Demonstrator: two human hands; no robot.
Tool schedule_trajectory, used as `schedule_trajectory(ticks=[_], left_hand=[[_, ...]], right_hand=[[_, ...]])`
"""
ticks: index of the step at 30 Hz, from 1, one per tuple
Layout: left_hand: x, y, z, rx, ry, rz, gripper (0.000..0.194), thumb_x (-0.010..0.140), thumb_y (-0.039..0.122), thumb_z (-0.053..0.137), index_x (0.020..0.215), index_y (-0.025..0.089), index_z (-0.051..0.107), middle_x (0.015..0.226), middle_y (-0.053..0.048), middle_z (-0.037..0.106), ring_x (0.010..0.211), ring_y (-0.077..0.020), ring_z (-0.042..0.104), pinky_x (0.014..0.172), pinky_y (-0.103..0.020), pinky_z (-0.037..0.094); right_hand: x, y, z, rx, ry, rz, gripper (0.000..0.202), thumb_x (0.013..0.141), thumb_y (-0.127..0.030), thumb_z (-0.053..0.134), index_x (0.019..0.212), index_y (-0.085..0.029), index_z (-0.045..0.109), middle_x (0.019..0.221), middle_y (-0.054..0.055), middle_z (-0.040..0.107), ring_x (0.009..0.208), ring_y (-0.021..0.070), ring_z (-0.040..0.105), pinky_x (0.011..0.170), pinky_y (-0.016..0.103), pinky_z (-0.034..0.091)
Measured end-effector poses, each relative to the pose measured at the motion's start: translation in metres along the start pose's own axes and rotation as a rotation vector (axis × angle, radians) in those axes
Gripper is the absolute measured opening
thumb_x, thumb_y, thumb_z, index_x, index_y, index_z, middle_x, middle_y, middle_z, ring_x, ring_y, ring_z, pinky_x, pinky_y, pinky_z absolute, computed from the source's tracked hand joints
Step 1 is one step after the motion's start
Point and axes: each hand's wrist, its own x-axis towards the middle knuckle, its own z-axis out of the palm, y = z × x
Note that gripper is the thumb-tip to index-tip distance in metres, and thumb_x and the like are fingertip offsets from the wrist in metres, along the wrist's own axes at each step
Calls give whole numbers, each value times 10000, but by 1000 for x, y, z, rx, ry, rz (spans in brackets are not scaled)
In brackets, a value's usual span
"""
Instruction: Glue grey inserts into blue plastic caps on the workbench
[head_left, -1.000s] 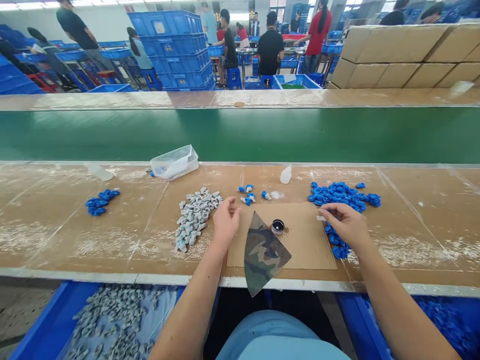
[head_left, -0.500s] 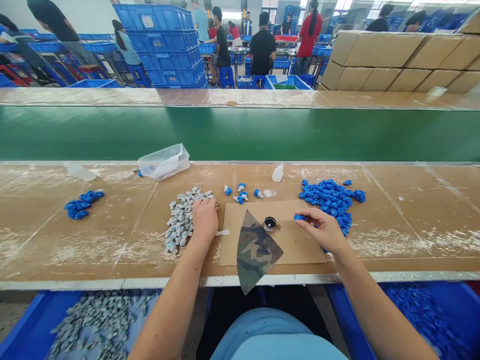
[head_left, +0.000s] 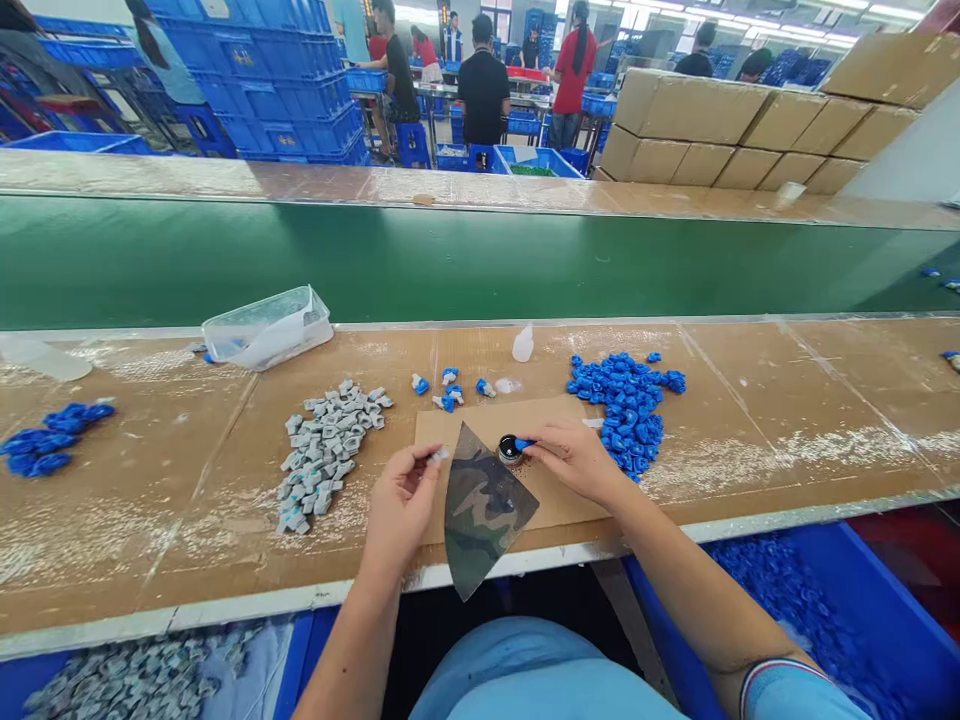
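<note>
My left hand (head_left: 405, 498) pinches a small grey plastic part (head_left: 439, 454) above the left edge of the cardboard sheet (head_left: 559, 412). Between finger and thumb of my right hand (head_left: 574, 455) is a small blue plastic part (head_left: 523, 444), at the rim of a small round pot with dark contents (head_left: 509, 449). Whether the blue part touches the liquid I cannot tell. A camouflage cloth piece (head_left: 484, 505) lies between my hands, its tip over the table edge. To the left is a pile of grey parts (head_left: 326, 450); to the right, a pile of blue parts (head_left: 626, 405).
Several joined blue-and-grey pieces (head_left: 450, 396) lie behind the sheet, near a small white bottle (head_left: 523, 343). A clear plastic box (head_left: 268, 328) stands back left. Beyond runs a green conveyor belt (head_left: 480, 260). Blue bins (head_left: 862, 590) sit below the table edge.
My left hand has left the grey pile with a grey part and moved toward the sheet. My right hand has carried the blue part left to the pot. The view has turned right.
</note>
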Motion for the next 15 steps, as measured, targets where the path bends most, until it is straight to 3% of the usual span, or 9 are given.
schedule_trajectory(ticks=[4,11,15], left_hand=[[-22,-2,20,-270,-100,-199,410,720,430,652,970,106,639,906,-108,637,847,-174,602,781,-302,486],[-30,-4,31,-335,-141,-226,378,712,392,678,969,115,662,896,-94,634,817,-156,591,783,-290,478],[-33,-1,35,-385,-130,-240,356,703,357,691,963,117,658,883,-80,638,812,-137,594,775,-262,486]], right_hand=[[3,3,2,-46,-14,-75,180,888,-183,544,1016,-156,669,872,39,666,774,143,569,697,277,454],[5,1,0,-58,5,-94,163,875,-175,560,987,-151,676,852,38,662,763,142,570,690,275,454],[2,-3,-2,-5,7,21,153,836,-149,603,969,-152,679,860,26,678,789,149,604,705,278,466]])
